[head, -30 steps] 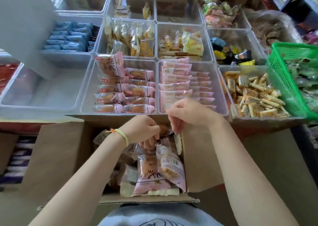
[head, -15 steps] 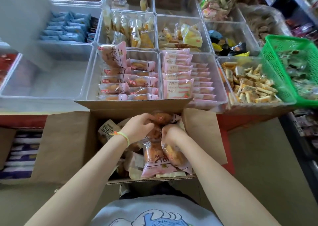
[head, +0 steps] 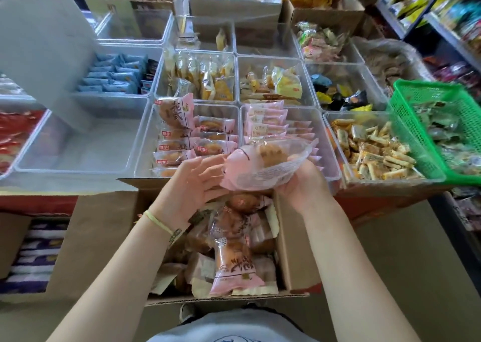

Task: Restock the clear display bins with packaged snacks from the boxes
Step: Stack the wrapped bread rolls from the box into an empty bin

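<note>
A pink-and-clear snack packet (head: 265, 163), with a brown pastry showing through its transparent middle and fine print on the film, is held sideways above the open cardboard box (head: 294, 245), in front of the clear bins (head: 145, 133). The right hand (head: 303, 183) cups it from beneath, fingers curled around its edge; the left hand (head: 194, 183), fingers straight, touches its pink end.

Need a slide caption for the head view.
Both hands lift a pink snack pack from the box toward clear bins.
</note>
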### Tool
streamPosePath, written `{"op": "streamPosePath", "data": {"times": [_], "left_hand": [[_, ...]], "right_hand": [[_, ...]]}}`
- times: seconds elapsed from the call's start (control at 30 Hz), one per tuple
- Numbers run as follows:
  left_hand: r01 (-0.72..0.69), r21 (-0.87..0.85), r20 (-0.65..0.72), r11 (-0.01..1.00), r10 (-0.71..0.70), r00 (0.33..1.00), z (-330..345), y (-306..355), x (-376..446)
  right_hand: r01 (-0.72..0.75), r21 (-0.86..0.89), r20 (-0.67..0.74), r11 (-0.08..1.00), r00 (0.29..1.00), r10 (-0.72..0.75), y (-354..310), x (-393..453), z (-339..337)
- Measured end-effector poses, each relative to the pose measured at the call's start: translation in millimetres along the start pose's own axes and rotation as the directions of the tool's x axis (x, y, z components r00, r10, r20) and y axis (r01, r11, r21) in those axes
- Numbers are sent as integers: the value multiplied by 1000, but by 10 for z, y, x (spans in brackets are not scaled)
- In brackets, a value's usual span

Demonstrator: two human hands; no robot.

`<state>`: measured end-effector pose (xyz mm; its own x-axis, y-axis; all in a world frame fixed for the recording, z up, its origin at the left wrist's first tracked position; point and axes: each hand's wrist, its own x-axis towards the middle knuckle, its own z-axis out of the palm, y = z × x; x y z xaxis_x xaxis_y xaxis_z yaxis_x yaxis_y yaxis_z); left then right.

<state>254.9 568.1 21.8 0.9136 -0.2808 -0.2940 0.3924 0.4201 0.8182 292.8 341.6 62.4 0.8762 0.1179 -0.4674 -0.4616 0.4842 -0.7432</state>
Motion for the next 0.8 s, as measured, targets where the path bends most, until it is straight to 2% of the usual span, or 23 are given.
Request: {"op": "streamPosePath", "data": {"times": [0.07, 0.13, 0.2, 0.27, 0.37, 0.47, 0.5, 0.53, 0.57, 0.63, 0.67, 0.7, 0.73, 0.8], "left_hand": [[-122, 53, 86, 991, 117, 989, 89, 193, -1], [-230, 255, 139, 939, 200, 970, 193, 339, 13], [-287, 469, 147, 835, 247, 958, 312, 397, 60], [-305, 589, 92, 749, 313, 945, 425, 400, 126], [-345, 682, 36, 645, 442, 897, 499, 363, 214], [-372, 611, -105, 699, 536, 837, 512, 319, 256], [-375, 609, -156, 699, 569, 807, 518, 325, 256], [-365, 663, -183, 653, 615, 767, 508, 342, 251], [-346, 766, -159, 541, 682, 714, 466, 362, 248], [-317, 933, 63, 171, 790, 610, 317, 407, 255], [-305, 952, 191, -3, 786, 588, 235, 430, 257], [-295, 948, 277, -117, 760, 588, 161, 441, 259], [-297, 939, 324, -173, 734, 597, 111, 449, 259], [-301, 938, 327, -172, 725, 606, 21, 453, 236]], "right_hand": [[-24, 117, -11, 993, 1000, 26, -63, 45, 16], [-64, 155, -55, 986, 996, 73, -93, 116, 30], [-92, 111, -116, 990, 988, 105, -106, 221, 20], [-117, 40, -129, 992, 984, 121, -129, 287, 47], [-142, 6, -80, 990, 987, 142, -155, 377, 78], [-170, 32, -17, 985, 985, 171, -202, 414, 114], [-185, 44, 15, 982, 983, 185, -219, 413, 124], [-207, 45, 55, 977, 977, 204, -225, 417, 117], [-237, 38, 101, 971, 967, 232, -224, 425, 102], [-290, -46, 230, 956, 928, 293, -223, 447, 53], [-296, -93, 292, 951, 905, 311, -217, 463, 36], [-288, -126, 328, 949, 891, 314, -206, 459, 46], [-261, -149, 329, 954, 896, 297, -180, 449, 77], [-211, -137, 287, 968, 927, 243, -109, 433, 182]]}}
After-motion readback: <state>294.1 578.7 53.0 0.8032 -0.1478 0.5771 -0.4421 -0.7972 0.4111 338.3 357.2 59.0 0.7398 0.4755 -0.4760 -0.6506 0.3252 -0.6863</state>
